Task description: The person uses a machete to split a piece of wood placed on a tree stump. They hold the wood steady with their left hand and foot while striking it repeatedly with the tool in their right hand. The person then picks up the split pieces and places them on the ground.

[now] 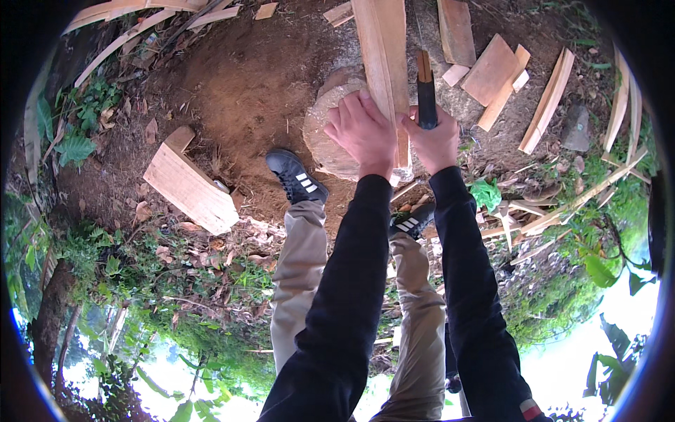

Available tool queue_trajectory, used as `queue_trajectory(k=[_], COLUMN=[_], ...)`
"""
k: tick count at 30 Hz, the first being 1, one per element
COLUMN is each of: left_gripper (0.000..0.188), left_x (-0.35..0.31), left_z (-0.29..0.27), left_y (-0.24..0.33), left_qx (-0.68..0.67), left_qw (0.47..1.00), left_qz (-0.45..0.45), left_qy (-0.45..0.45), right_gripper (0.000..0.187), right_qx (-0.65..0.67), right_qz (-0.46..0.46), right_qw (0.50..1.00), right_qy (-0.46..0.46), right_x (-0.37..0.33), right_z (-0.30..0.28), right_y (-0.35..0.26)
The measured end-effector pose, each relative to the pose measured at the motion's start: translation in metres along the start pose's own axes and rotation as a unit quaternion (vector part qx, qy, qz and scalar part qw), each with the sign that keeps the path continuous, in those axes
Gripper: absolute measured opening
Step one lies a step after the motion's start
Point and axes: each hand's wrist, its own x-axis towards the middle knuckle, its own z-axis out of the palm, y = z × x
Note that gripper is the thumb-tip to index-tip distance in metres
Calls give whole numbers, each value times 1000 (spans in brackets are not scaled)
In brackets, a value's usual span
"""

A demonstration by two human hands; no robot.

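Observation:
A long wooden plank (380,60) stands on end on a round chopping stump (318,133) in front of me, its upper part running out of the picture at the far side. My left hand (362,130) is closed on the plank's left side near its lower end. Just right of the plank, my right hand (436,137) grips the dark handle of a machete (426,91). Its thin blade points away from me, almost edge-on and hard to make out. The right thumb is close to the plank's edge.
Cut wooden blocks (490,70) and a curved wood strip (548,102) lie right of the stump. On the left is a thick angled wood piece (190,186). My shoe (297,176) stands close to the stump. Leaf litter and plants cover the nearer ground.

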Motion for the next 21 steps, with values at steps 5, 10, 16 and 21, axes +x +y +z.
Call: queue_trajectory(k=[5, 10, 16, 21], left_gripper=[21, 18, 24, 29], left_x=[-1, -8, -21, -28], left_z=[-4, -9, -16, -9], left_y=[-11, -8, 9, 8], left_qx=[22, -139, -213, -208], left_qw=[999, 988, 974, 976], left_qz=[40, -16, -40, -42], left_qy=[4, -63, -57, -47], right_gripper=[28, 31, 31, 31], right_qx=[-1, 19, 14, 15], right_qz=[-18, -25, -3, -33], right_qw=[1000, 999, 998, 997], right_qy=[2, -14, -60, -69], right_x=[-3, 1, 13, 16], right_z=[1, -5, -20, -21], right_y=[2, 4, 3, 13])
